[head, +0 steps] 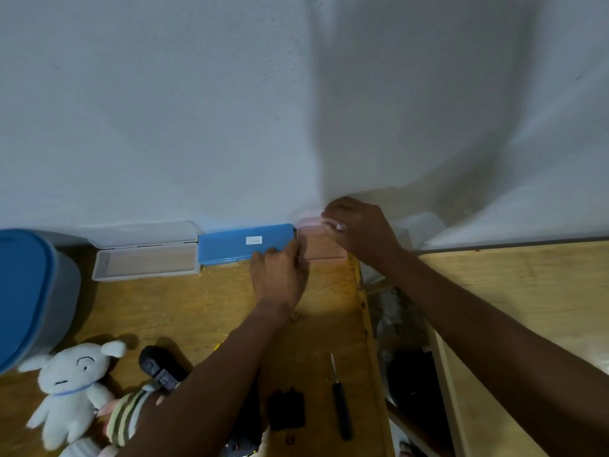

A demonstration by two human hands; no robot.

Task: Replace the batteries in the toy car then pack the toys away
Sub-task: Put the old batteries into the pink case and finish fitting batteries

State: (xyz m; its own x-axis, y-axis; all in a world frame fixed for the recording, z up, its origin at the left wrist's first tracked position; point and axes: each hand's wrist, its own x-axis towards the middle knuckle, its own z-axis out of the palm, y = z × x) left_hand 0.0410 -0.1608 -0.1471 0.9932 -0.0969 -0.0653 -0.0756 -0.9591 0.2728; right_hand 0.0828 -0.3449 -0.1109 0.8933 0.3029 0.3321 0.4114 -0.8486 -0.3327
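Note:
A pink translucent box (321,247) stands against the wall at the back of the wooden table (204,301). My left hand (280,275) grips its left front corner. My right hand (359,232) holds the box's raised lid at the top right. A black battery pack (286,411) and a black-handled screwdriver (341,407) lie near the front. The toy car (242,445) is mostly hidden under my left forearm. A black remote controller (158,369) lies beside a white plush dog (71,390) and a striped plush toy (127,415).
A closed blue case (242,245) and an open clear case (148,257) sit along the wall left of the pink box. A blue-lidded bin (29,298) stands at far left. The table edge drops into a gap (398,341) at right, before another wooden surface (527,308).

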